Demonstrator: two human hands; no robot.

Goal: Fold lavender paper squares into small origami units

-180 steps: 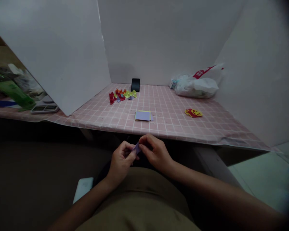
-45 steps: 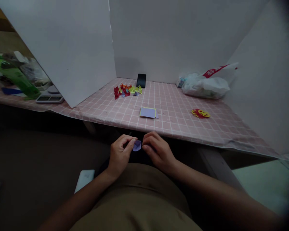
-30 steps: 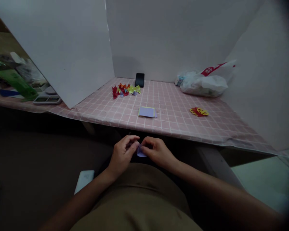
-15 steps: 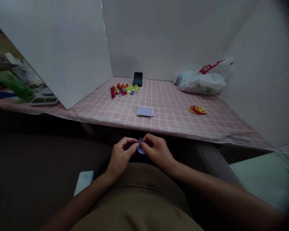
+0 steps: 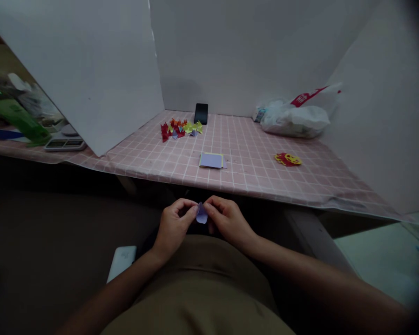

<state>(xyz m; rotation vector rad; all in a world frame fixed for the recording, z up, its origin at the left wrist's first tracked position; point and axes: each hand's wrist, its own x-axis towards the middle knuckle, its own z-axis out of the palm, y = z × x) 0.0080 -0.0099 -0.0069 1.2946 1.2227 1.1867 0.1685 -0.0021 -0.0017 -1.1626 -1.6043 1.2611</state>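
The paper (image 5: 201, 216), purple and partly folded, is held above the lap, in front of the table (image 5: 251, 179). The left hand (image 5: 173, 225) pinches its left side between thumb and fingers; the right hand (image 5: 229, 221), likewise nearly closed, pinches its right. Beyond lies a stack (image 5: 211, 161) of sheets; farther back, folded pieces (image 5: 179, 128) sit near a phone (image 5: 201, 114). Cutouts (image 5: 288, 160) and a bag (image 5: 295, 123) lie rightward.

Small piece of purple paper (image 5: 201, 215), partly folded, narrow above and broader below, pinched between both hands (image 5: 172, 225).
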